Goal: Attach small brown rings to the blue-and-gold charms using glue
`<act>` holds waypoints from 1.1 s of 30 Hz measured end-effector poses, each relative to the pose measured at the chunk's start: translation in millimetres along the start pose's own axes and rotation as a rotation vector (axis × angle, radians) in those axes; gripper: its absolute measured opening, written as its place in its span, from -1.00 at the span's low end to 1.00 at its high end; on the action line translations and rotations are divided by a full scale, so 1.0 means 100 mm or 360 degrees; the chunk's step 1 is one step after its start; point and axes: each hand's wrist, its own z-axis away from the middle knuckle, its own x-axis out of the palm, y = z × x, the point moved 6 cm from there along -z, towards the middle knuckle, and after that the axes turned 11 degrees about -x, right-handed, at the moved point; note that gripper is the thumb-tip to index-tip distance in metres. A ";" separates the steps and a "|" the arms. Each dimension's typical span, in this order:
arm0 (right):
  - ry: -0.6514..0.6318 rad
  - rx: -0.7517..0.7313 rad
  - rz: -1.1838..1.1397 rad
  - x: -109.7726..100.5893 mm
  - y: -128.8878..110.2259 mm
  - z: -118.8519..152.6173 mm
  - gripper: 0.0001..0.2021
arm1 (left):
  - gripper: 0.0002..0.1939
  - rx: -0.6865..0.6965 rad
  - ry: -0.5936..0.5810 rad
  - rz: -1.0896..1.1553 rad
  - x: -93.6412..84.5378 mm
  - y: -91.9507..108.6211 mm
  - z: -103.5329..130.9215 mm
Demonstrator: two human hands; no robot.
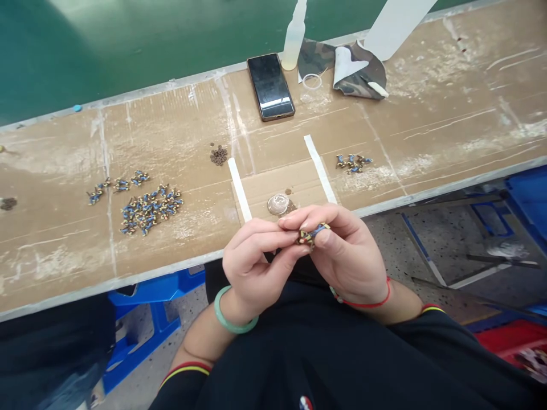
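Both hands meet just off the near edge of the worktop (64, 250), above the person's lap. The left hand (252, 265) and the right hand (348, 256) share one small blue-and-tan part (313, 233): each grip is closed on it, the right thumb and fingers pinching its right end, the left fingertips pressing in from the other side. A green bangle (231, 322) sits on the left wrist and a red cord (367, 303) on the right. Just beyond the fingers, a small clear round dish (278, 204) stands on the worktop between two white tape strips (239, 189). A large pile of like parts (147, 208) lies well to the left, and a smaller cluster (352, 163) to the right. A heap of tiny brown rings (219, 155) lies further back, with a dark phone (270, 86), a clear squeeze bottle (294, 37) and a camouflage-pattern cloth (342, 67) near the far edge.
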 end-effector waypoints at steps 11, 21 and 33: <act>-0.0052 -0.0026 -0.0026 -0.02 -0.02 -0.01 -0.85 | -0.86 0.0065 0.0002 -0.0054 0.02 0.04 0.01; -0.0060 0.0005 -0.0024 0.00 -0.03 -0.03 -0.79 | -0.88 0.0107 -0.0031 -0.0121 0.01 0.06 0.00; -0.0127 -0.0069 -0.0066 0.02 -0.08 -0.05 -0.89 | -0.89 0.0283 0.0007 -0.0356 -0.03 0.17 -0.01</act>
